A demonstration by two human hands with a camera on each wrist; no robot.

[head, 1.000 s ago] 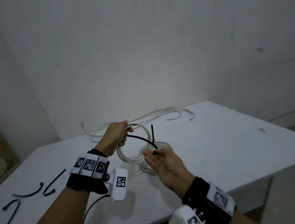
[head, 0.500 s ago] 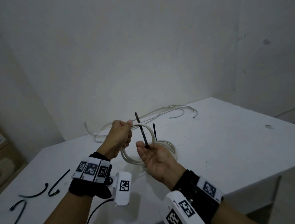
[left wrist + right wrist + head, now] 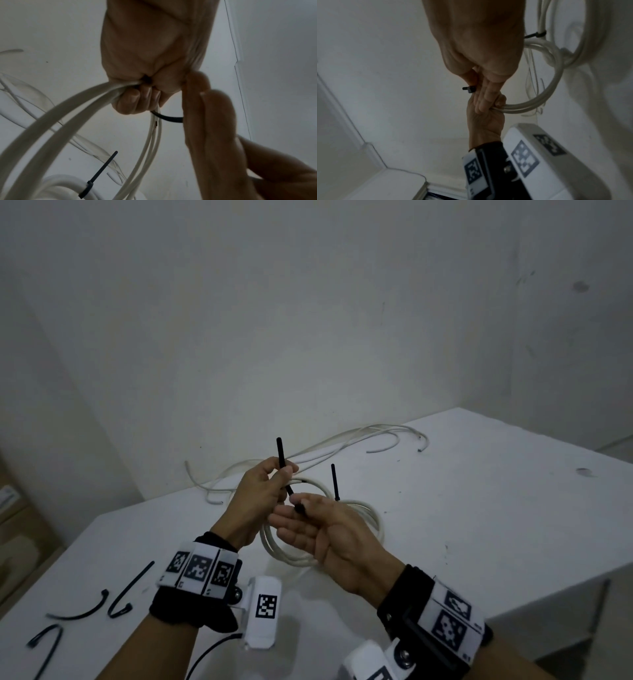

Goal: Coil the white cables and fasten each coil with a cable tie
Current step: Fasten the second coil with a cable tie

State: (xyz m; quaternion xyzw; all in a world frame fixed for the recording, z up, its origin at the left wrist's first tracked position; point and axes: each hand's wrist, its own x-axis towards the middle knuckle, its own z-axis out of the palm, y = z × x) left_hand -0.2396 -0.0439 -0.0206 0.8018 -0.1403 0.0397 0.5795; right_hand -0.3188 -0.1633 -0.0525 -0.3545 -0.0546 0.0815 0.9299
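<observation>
My left hand (image 3: 270, 486) is a fist round a white cable coil (image 3: 274, 549) held above the table; in the left wrist view its fingers (image 3: 132, 98) clamp the strands (image 3: 72, 108). A black cable tie (image 3: 280, 455) passes through that grip, its tail pointing up. My right hand (image 3: 298, 506) pinches the tie's head (image 3: 469, 88) between thumb and forefinger, its other fingers straight. A second coil (image 3: 371, 518) lies on the table behind, fastened by a black tie (image 3: 334, 481) with an upright tail.
Loose white cables (image 3: 342, 445) trail along the back of the white table (image 3: 479, 508) by the wall. Several spare black ties (image 3: 85, 613) lie at the front left. The table's right edge (image 3: 548, 587) drops off near my right wrist.
The black tie has swung from lying across the coil to standing upright through my left hand's grip. My right hand has moved up and left, closing in on the left hand.
</observation>
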